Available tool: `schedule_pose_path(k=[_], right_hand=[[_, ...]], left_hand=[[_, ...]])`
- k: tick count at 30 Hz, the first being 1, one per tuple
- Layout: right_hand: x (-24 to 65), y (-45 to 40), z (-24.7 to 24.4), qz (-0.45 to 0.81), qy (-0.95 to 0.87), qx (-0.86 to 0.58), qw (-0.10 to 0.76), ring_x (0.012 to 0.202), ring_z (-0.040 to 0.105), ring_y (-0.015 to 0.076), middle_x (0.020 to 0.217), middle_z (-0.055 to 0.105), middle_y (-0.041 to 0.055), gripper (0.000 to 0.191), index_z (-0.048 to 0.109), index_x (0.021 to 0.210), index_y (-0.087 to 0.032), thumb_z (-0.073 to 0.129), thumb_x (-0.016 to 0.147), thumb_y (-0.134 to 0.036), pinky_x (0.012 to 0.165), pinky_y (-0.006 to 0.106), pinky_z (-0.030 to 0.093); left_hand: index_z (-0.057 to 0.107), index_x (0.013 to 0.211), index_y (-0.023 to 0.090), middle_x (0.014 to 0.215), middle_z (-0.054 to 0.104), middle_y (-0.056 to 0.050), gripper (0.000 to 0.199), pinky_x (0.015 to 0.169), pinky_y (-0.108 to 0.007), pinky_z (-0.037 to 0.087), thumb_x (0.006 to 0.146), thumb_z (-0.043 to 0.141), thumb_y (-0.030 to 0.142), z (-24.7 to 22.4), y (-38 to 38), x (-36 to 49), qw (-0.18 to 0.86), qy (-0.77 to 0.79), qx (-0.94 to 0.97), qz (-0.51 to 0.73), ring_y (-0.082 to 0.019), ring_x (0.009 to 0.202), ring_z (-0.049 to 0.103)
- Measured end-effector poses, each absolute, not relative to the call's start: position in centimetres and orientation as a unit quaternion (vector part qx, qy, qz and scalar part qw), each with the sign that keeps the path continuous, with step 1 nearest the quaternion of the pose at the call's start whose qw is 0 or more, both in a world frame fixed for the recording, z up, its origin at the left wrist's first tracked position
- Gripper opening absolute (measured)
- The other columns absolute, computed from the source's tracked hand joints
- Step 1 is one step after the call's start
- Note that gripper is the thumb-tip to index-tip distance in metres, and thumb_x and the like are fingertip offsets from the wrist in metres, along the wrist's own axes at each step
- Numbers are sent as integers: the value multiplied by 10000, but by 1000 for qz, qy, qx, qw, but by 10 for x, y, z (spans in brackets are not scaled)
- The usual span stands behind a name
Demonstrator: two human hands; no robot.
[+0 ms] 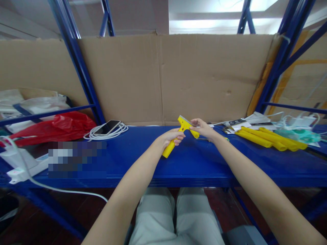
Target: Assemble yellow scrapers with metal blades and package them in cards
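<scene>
A yellow scraper (184,126) with a pale blade edge along its wide head is held above the blue table, tilted with its head up. My left hand (174,136) is wrapped round its handle, whose lower end sticks out below my fingers. At the head's right end, my right hand (203,129) has its thumb and fingers closed on the edge. Just below that hand lies another yellow tube-like piece (195,134), partly hidden. A thin tool (204,139) with a yellowish end, partly behind my right wrist, is too small to name.
Several yellow tubes (270,139) lie at right beside papers (237,124) and a green plastic bag (297,135). At left are a phone (108,127) on a coiled white cable (120,131), a red bag (63,126) and a power strip (28,170). Cardboard (127,78) closes the back.
</scene>
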State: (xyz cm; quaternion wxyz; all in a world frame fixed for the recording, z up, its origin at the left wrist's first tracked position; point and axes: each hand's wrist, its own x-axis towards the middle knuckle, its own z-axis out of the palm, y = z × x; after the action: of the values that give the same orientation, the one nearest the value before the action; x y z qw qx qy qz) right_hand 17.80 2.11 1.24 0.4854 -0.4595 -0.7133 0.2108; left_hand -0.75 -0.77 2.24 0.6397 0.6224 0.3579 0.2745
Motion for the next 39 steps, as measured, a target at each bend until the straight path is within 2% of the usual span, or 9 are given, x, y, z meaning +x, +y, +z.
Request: schedule_pose_path(k=[7,16,22,24,27,29,31,34,39], right_hand=[[175,12,17,351,-704,-422,451,823,627,142,881,690,37,133,593,866,-175,605,759,-253,763,276,488],[177,13,14,349,-694,-423,466,736,618,133,800,684,35,236,603,827,-172,688,701,-352,660,241,475],[186,16,20,257,-707,-484,447,821,624,162,946,677,87,309,619,983,-161,591,793,-402,732,293,500],[203,16,24,186,-729,-528,395,870,623,187,1011,667,114,338,631,1019,-152,579,798,-403,778,325,498],[236,16,29,100,-769,-588,229,985,607,240,1107,645,122,444,646,1070,-167,697,682,-375,862,354,472],[256,17,30,66,-756,-641,118,1013,601,280,1130,638,129,526,654,1086,-171,751,604,-358,853,375,473],[272,16,31,51,-722,-689,44,994,609,302,1099,649,131,515,682,1034,-167,779,557,-335,824,380,477],[283,15,29,65,-695,-716,-8,897,632,277,959,685,101,337,716,867,-173,777,559,-295,740,342,478],[282,13,26,79,-713,-696,-22,744,624,225,733,670,42,122,688,700,-190,733,595,-233,619,290,447]], left_hand=[[381,854,220,449,309,144,230,328,-117,226,735,479,49,24,-11,-9,632,350,634,277,-18,264,252],[397,854,216,444,306,142,219,326,-118,221,738,467,44,23,-9,-10,631,348,635,278,-20,261,253],[364,808,216,445,320,136,204,336,-118,215,749,456,44,24,-10,-10,623,354,625,310,-17,269,253],[354,784,213,442,316,134,200,339,-121,210,756,445,38,24,-8,-10,614,373,617,320,-16,273,250],[335,742,211,434,311,129,206,342,-130,207,774,410,21,22,-3,-12,595,418,604,328,-18,278,250],[341,741,208,429,320,124,210,345,-138,210,788,386,8,21,2,-15,579,451,597,325,-20,280,256],[348,743,203,427,329,120,208,349,-143,215,801,379,6,20,5,-20,563,485,587,321,-19,283,264],[362,749,195,439,357,109,198,356,-143,227,820,375,11,19,8,-29,553,518,576,308,-17,298,279],[391,770,186,450,364,99,195,363,-141,239,826,368,1,15,15,-40,559,542,557,291,-23,317,290]])
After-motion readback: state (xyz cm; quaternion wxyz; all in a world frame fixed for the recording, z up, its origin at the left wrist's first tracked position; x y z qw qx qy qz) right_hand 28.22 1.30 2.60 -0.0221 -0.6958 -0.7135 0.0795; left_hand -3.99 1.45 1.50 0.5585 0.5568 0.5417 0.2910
